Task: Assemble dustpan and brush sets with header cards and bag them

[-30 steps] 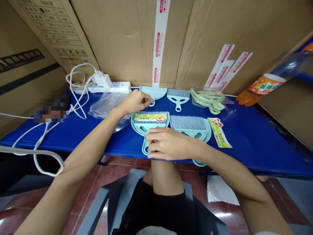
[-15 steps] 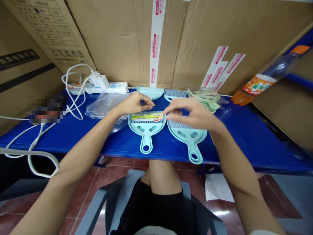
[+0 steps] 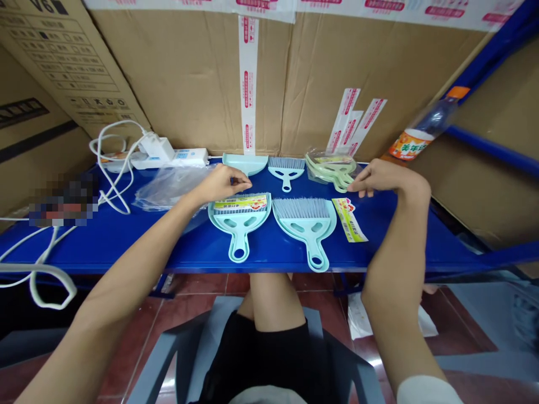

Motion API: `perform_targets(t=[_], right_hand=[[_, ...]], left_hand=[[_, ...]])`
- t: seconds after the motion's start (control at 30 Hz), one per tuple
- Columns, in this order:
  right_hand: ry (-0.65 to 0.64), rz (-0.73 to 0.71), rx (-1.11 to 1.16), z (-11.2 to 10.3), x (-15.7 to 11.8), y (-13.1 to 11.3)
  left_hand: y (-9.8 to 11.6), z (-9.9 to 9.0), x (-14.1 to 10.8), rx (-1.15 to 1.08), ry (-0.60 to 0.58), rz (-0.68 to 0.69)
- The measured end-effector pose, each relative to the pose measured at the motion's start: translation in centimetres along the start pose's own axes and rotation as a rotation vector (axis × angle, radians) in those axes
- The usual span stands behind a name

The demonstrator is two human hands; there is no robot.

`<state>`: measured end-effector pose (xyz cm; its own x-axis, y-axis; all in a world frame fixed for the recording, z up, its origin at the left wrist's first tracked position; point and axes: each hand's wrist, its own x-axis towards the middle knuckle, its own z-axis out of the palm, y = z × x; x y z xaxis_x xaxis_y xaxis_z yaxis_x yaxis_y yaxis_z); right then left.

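My left hand (image 3: 225, 182), fingers curled together with nothing visible in them, hovers just behind a mint dustpan-and-brush set (image 3: 240, 230) with a yellow-green label card (image 3: 242, 203) across its bristles. To its right lies a second mint dustpan-and-brush set (image 3: 306, 224), its grey bristles uncovered. Farther right, my right hand (image 3: 373, 177) has its fingertips closed at the handle end of a green dustpan-and-brush set (image 3: 337, 168) in a clear bag. Another label card (image 3: 349, 220) lies flat on the table. Behind stand out a loose mint dustpan (image 3: 245, 164) and a small brush (image 3: 287, 173).
Clear plastic bags (image 3: 164, 188) lie left of my left hand. A power strip (image 3: 185, 157) and white cables (image 3: 112, 179) are at the back left. Cardboard (image 3: 189, 84) walls the blue table (image 3: 261, 261). An orange drink bottle (image 3: 415, 140) leans at the back right.
My right hand has moved right and back, from over the right mint set to the green set's handle. The right set's bristles and the loose label card now show. My left hand stays near its set.
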<state>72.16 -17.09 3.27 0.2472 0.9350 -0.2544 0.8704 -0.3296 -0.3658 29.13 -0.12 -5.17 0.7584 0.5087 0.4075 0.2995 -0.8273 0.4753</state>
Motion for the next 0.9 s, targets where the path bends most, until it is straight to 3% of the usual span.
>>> perform_targets(t=[0.2, 0.5, 0.7, 0.83, 0.9], right_hand=[[-0.161, 0.219, -0.027, 0.4, 1.2, 2.1], [-0.276, 0.135, -0.001, 1.8, 2.7, 1.6], [-0.169, 0.162, 0.053, 1.0, 1.9, 1.8], [0.098, 0.159, 0.140, 0.3, 1.0, 1.9], [0.164, 0.106, 0.219, 0.2, 0.7, 1.7]], left_hand=[[0.3, 0.1, -0.1, 0.035, 0.015, 0.001], [-0.1, 0.2, -0.1, 0.066, 0.005, 0.009], [-0.3, 0.2, 0.0, 0.095, 0.007, 0.019], [-0.4, 0.1, 0.0, 0.102, 0.006, 0.029], [-0.4, 0.1, 0.1, 0.105, 0.002, 0.026]])
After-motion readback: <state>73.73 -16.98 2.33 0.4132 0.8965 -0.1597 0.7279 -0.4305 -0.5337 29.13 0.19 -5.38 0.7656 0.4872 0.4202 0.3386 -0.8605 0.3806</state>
